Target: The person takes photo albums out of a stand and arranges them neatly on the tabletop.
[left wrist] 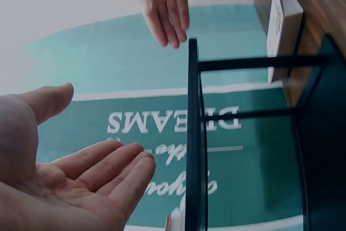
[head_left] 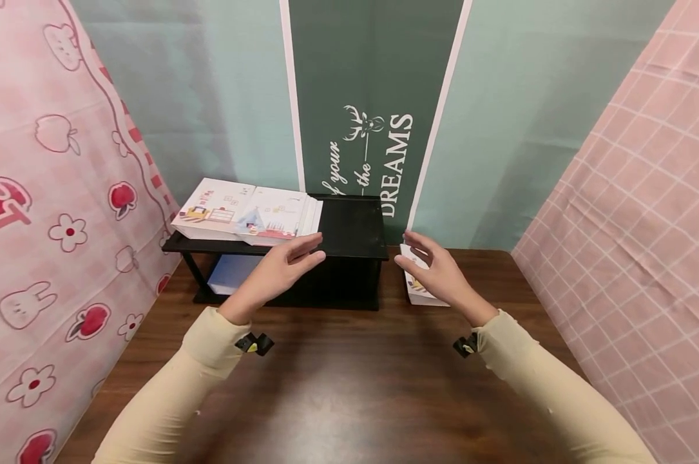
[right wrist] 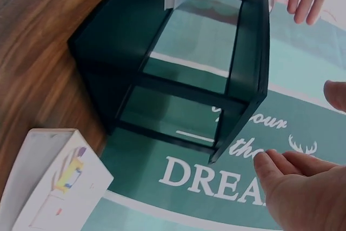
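Observation:
My left hand [head_left: 276, 270] hovers before the front edge of a black two-tier shelf [head_left: 355, 225], fingers extended and thumb apart, holding nothing. To the right of the shelf, my right hand [head_left: 442, 276] is raised in a similar pose with an empty palm. Behind and below it, partly hidden, a white block-shaped pack [head_left: 421, 298] with printed drawings lies on the table; the right wrist view shows this printed pack [right wrist: 65, 187] beside the shelf. On the shelf's top, near the left hand, lie a white printed pack [head_left: 212, 206] and another one [head_left: 274, 212] side by side.
A blue-faced block [head_left: 231, 270] sits on the shelf's lower tier at the left. The brown wooden table [head_left: 337, 380] spreads in front. Pink patterned cloth [head_left: 65, 193] hangs at the left, pink checked cloth [head_left: 627, 193] at the right, and green lettered cloth [head_left: 378, 71] behind.

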A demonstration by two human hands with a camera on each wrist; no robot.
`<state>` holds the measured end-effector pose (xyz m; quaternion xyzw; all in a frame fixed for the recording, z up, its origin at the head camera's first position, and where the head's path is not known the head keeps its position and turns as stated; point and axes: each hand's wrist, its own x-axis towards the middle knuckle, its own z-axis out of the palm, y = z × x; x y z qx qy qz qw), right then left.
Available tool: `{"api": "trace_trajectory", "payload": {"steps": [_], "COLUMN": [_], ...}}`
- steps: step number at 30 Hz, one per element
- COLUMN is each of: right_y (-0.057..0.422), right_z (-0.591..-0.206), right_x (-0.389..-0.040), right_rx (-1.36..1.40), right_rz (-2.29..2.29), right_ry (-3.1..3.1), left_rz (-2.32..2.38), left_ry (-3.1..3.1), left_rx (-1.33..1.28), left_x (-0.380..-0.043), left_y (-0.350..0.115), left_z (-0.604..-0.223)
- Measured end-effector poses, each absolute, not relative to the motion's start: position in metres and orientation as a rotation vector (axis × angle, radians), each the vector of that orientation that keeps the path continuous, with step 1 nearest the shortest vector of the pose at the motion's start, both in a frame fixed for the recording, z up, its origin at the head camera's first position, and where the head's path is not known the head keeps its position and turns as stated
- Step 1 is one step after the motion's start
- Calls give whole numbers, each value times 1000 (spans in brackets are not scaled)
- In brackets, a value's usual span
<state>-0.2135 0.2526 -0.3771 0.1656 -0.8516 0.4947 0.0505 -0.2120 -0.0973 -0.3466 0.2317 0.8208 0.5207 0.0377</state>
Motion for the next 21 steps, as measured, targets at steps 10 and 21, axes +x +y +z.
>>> {"api": "trace_trajectory", "payload": {"steps": [10, 21], "right_y": [226, 199], "right_z": [-369, -362], "right_x": [-224, -243], "right_rx": [653, 663], "right_rz": [1449, 1356], "right_ry": [-2603, -2665], "left_rz": [1558, 1440], "left_ry": [2644, 2756], "left_rx": [628, 475], "left_x": [-225, -242], "left_y": [-130, -165], "left_z": [-344, -335]}}
